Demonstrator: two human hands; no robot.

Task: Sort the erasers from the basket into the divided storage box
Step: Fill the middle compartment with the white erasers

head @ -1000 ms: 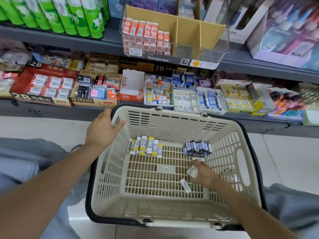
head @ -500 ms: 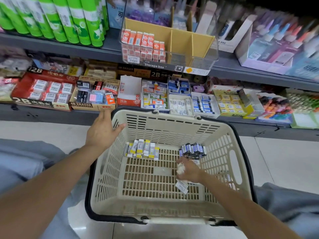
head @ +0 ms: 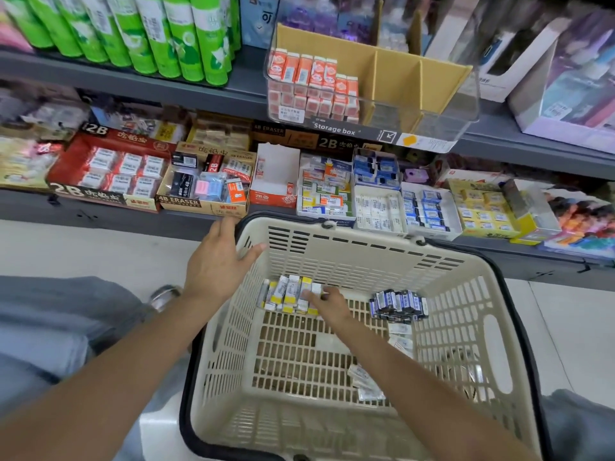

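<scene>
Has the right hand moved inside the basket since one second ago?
Yes. The right hand went from beside the dark blue erasers across the basket floor to the yellow-and-white erasers.

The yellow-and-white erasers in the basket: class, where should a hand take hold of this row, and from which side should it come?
Probably from above, pinching the row's two ends. The yellow-and-white erasers stand packed side by side against the basket far wall, so the tops and ends are the free faces. The right hand already touches the row's right end; the left hand rests on the rim.
</scene>
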